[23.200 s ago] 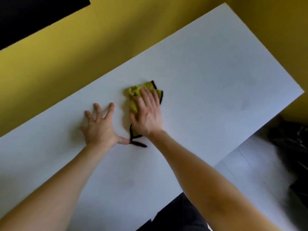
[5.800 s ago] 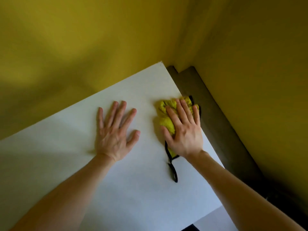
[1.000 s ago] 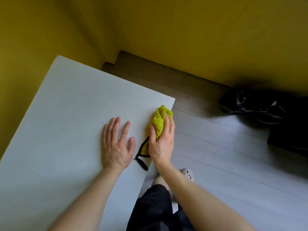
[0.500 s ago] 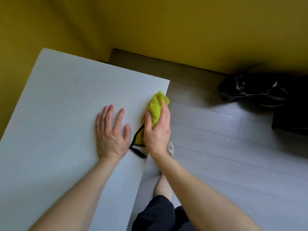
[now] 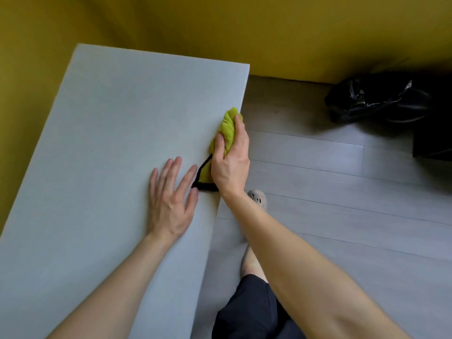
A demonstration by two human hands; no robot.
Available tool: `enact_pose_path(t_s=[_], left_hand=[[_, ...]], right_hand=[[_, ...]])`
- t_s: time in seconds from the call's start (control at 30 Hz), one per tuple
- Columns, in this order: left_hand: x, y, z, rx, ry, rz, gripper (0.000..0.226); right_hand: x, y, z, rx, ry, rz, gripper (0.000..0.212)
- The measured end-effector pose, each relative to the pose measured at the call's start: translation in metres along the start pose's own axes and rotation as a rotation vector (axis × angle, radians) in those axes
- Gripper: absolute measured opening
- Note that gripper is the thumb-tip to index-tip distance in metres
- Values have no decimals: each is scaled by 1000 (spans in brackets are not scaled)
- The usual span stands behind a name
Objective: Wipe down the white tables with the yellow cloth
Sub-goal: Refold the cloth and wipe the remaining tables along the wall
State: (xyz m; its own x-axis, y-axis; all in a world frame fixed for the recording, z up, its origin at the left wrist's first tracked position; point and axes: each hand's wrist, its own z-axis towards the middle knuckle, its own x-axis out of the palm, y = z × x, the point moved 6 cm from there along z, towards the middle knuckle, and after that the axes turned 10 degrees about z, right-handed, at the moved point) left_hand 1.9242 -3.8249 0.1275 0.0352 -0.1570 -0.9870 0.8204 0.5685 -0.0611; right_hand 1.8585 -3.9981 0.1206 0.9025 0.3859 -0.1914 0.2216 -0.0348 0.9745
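Observation:
The white table fills the left half of the head view, its right edge running down the middle. The yellow cloth, trimmed in black, is bunched over that right edge. My right hand grips the cloth at the edge, thumb on the tabletop side and fingers wrapped over the side of the table. A black loop of the cloth's trim lies on the tabletop by my wrist. My left hand lies flat on the table just left of the cloth, fingers spread.
Yellow walls stand behind the table. Grey plank floor lies to the right. A black plastic bag and a dark object sit on the floor at the far right. My leg and shoe are close beside the table edge.
My right hand with the cloth has slid a little farther along the table's right edge. My left hand stays flat beside it. The view has shifted slightly.

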Motion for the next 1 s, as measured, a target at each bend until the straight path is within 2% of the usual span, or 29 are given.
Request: enact_pose_path(t_s=[0.13, 0.37, 0.43, 0.53, 0.6, 0.67, 0.9, 1.0], left_hand=[[3, -2, -5, 16, 1, 43, 54], [7, 1, -6, -19, -15, 29, 55], [8, 0, -8, -20, -14, 34, 56], [8, 1, -7, 8, -24, 39, 55], [9, 1, -6, 18, -25, 47, 53], [9, 0, -7, 24, -26, 52, 53], [10, -2, -8, -2, 0, 50, 57], [10, -1, -8, 1, 4, 53, 57]], right_hand=[[-10, -19, -67, -34, 95, -77, 60], [13, -4, 63, 1, -3, -71, 55], [15, -2, 72, 0, -10, -57, 58], [5, -7, 13, -41, -15, -23, 62], [-3, -16, -46, -69, 50, -1, 63], [-8, -21, -65, -77, 100, 25, 60], [14, 3, 131, 28, -14, 15, 55], [11, 3, 118, 33, -16, 93, 57]])
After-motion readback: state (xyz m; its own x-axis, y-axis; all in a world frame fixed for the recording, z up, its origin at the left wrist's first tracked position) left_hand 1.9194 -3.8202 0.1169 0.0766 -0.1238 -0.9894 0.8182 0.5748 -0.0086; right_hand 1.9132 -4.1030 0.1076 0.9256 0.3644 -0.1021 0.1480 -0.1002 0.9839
